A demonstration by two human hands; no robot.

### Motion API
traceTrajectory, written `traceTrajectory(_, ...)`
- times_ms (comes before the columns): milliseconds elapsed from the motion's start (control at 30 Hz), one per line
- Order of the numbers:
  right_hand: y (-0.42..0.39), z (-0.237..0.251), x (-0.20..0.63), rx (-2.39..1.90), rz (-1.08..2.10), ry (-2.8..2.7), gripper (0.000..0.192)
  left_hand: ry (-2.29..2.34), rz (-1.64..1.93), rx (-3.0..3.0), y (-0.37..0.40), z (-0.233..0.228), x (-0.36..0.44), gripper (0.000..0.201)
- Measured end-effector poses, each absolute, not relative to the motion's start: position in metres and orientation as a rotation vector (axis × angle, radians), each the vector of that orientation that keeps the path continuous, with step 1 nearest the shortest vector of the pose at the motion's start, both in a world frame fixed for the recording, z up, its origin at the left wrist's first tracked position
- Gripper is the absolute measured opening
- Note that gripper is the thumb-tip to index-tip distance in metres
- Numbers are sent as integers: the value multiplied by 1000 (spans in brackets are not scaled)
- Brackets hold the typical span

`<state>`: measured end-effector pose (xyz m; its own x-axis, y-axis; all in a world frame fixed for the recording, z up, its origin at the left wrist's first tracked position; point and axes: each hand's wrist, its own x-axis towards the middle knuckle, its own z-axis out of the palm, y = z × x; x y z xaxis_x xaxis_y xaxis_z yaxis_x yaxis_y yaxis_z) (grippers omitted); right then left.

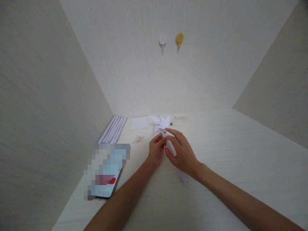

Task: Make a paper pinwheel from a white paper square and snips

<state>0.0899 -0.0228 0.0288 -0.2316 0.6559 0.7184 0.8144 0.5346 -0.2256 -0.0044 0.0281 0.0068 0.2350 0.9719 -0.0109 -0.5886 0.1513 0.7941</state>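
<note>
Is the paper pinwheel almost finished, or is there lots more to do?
It looks nearly finished. Done: the white pinwheel already has its folded blades and sits on a white stick. In hand: the left hand and right hand both pinch the stick just below the blades. Left: I can't tell whether the blades are fastened. A paper square and a stack of sheets lie unused on the table.

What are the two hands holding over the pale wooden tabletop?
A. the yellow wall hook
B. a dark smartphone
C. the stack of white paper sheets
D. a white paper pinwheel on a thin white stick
D: the left hand and right hand meet on the thin stick of the white paper pinwheel, while the smartphone and the stack of white sheets lie untouched to the left.
</note>
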Motion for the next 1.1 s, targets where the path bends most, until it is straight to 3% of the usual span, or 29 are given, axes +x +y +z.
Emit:
traceTrajectory(133, -33, 22, 84, -1319, -1, -1990, 34, 625, 1269, 699, 30, 6, -7, 18)
traceTrajectory(400, -32, 5, 88, -1431, 289, -1698, 20, 637, 1269, 703, 27, 9, -8, 24)
traceTrajectory(733, -26, 14, 117, -1491, 133, -1684, 22, 657, 1199, 716, 27, 7, -9, 32)
traceTrajectory(1100, -24, 32, 291, -1798, -116, -1564, 21, 711, 1186, 680, 30, 8, -6, 26)
